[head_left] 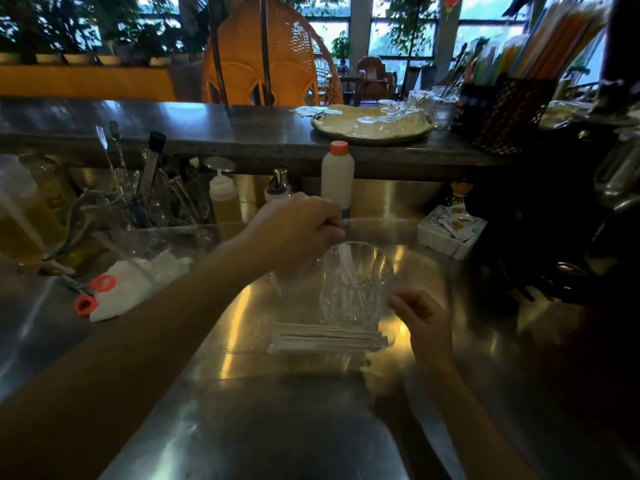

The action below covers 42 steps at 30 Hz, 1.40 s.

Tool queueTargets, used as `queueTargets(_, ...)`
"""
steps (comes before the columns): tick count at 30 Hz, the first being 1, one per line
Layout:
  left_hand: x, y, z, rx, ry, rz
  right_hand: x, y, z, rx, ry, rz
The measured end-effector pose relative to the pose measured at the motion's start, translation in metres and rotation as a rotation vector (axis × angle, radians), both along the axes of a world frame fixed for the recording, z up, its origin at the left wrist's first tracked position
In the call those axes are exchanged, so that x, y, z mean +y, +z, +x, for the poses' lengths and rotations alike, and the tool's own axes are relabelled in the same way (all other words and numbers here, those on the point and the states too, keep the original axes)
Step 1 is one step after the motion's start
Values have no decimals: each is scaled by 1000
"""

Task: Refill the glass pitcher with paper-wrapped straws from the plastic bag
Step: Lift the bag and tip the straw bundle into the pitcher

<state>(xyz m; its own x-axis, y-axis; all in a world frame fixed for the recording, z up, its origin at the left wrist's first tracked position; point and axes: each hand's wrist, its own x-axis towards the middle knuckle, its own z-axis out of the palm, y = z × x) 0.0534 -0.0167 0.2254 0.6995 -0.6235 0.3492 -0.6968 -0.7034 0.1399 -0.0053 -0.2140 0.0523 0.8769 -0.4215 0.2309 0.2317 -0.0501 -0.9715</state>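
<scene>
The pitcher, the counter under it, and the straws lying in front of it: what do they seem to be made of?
Pitcher: clear cut glass, judging by its ribbed, see-through walls.
Counter: probably stainless steel, brushed, with smeared reflections of light.
Straws: matte, pale wrapping, likely paper; the straw material inside is hidden.

On the steel counter to my left lie orange-handled scissors (95,294) against a white folded cloth (133,287), with a clear squeeze bottle of yellow syrup (224,199) and a white plastic bottle with an orange cap (337,174) standing behind. On the raised dark ledge before me, a round tray of upturned glasses (372,124) sits beside a black mesh holder of coloured straws (512,112).
</scene>
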Motion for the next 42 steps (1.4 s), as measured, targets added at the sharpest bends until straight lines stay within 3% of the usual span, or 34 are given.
queueTargets(7,-5,45,5,-59,-51,-112,-2,-14,-17,59,-17,54)
queueTargets(22,-54,78,-2,-163,-204,-273,-35,27,-52,-67,-233,217)
queueTargets(31,-109,96,-9,-222,-364,-387,-75,52,-93,-213,-436,103)
queueTargets(42,-144,113,-15,-178,-529,-502,-103,84,-132,-213,-645,-82)
